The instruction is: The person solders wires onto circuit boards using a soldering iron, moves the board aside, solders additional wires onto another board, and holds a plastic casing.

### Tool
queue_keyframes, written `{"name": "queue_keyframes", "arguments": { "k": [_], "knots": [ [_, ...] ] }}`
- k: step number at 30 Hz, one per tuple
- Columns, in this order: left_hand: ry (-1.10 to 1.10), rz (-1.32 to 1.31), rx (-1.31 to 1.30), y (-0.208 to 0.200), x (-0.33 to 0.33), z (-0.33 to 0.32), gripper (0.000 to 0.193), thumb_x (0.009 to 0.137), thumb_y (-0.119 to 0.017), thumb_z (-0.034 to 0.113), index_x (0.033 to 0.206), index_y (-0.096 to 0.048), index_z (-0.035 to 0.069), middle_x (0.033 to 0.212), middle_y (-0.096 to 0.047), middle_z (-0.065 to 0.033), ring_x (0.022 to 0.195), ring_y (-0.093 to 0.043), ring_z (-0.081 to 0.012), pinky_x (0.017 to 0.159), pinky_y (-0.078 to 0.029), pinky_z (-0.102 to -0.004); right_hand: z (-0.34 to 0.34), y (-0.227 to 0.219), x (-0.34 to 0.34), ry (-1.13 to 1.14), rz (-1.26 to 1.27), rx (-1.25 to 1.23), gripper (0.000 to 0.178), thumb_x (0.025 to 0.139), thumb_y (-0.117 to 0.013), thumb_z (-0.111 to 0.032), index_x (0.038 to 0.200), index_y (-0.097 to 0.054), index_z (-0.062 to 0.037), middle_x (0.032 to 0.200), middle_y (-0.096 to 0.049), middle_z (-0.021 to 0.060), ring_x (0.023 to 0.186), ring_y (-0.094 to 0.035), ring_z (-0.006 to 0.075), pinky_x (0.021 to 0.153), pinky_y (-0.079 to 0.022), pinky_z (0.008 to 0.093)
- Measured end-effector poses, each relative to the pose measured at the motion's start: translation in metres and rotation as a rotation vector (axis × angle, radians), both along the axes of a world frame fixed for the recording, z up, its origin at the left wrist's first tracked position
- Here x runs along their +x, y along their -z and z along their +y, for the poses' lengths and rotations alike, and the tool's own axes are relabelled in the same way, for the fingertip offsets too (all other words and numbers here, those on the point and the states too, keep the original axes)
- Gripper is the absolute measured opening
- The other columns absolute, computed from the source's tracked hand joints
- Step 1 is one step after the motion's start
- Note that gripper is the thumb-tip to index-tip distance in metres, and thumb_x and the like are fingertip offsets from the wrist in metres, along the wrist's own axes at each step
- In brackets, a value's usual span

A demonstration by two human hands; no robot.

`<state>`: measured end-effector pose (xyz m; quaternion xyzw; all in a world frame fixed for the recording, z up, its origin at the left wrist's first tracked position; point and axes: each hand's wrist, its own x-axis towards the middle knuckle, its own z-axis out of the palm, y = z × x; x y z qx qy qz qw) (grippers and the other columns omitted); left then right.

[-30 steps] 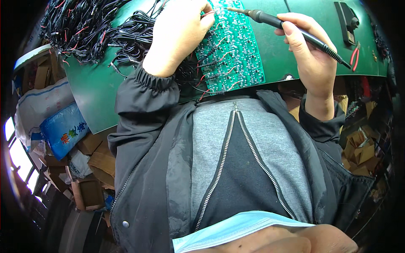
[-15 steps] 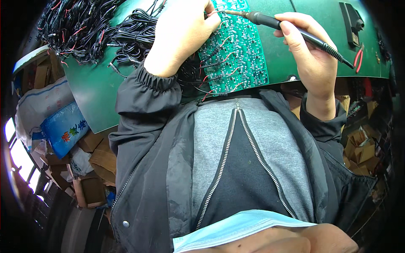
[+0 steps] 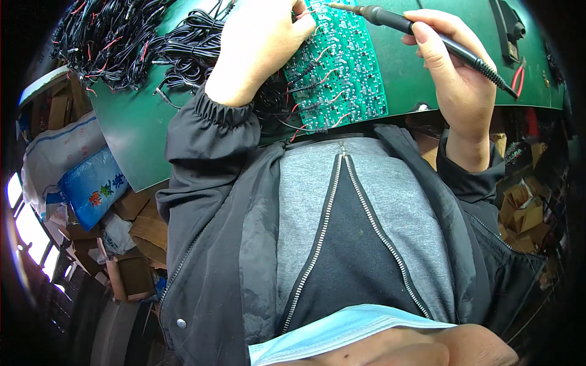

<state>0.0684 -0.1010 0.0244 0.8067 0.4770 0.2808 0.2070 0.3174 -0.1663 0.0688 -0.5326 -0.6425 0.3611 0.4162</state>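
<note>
My right hand [image 3: 461, 73] is closed round the black handle of a soldering iron [image 3: 390, 19]. The iron points left, its tip just over the far part of a green circuit board panel [image 3: 348, 79] crowded with small components. At the panel's far left edge my left hand [image 3: 262, 49] is pinched round a thin wire [image 3: 313, 11], its fingertips partly cut off by the frame's upper edge. Several short red and black wires stick out along the panel's left side, joined to black cables [image 3: 271, 100] lying beneath and beside my left wrist.
Bundles of black cables [image 3: 189, 46] with red wire ends heap up on the green table [image 3: 137, 137] to the left. A black stand [image 3: 510, 27] and red-handled pliers [image 3: 518, 79] lie at the right. Cardboard boxes [image 3: 131, 274] and a blue bag [image 3: 94, 186] are below the table's left.
The soldering iron and my right hand have shifted slightly right, and the tip has drawn away from my left fingers. My left hand and the panel have moved a little left.
</note>
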Motion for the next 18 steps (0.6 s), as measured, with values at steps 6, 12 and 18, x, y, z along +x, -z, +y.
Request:
{"name": "queue_keyframes", "arguments": {
  "k": [6,12,18],
  "knots": [
    [0.010,0.002,0.096,-0.010,0.002,0.000,0.014,0.082,-0.071,0.008,0.090,-0.062,0.001,0.081,-0.063,-0.0144,0.075,-0.062,-0.0316,0.069,-0.050,-0.0412,0.003,0.003,-0.006,0.069,0.077,0.113,0.014,0.093,-0.068,0.000,0.106,-0.071,0.0053,0.092,-0.071,0.0089,0.082,-0.066,0.0136,0.076,-0.052,0.0272],
    [0.150,0.125,0.396,-0.035,-0.026,0.024,0.013,0.087,-0.075,0.016,0.091,-0.070,0.004,0.086,-0.067,-0.0124,0.079,-0.065,-0.0289,0.071,-0.051,-0.0383,0.050,-0.021,-0.018,0.122,0.025,0.032,0.014,0.097,-0.067,-0.005,0.104,-0.072,0.0056,0.086,-0.072,0.0061,0.080,-0.066,0.0121,0.072,-0.051,0.0260],
    [-0.012,0.049,0.140,-0.053,-0.024,0.018,0.017,0.085,-0.077,0.021,0.088,-0.071,0.005,0.088,-0.068,-0.0134,0.081,-0.064,-0.0339,0.073,-0.051,-0.0417,0.106,-0.004,-0.033,-0.095,-0.080,0.207,0.014,0.097,-0.068,-0.007,0.109,-0.069,0.0005,0.090,-0.071,0.0046,0.082,-0.062,0.0106,0.074,-0.050,0.0267]
  ]
}}
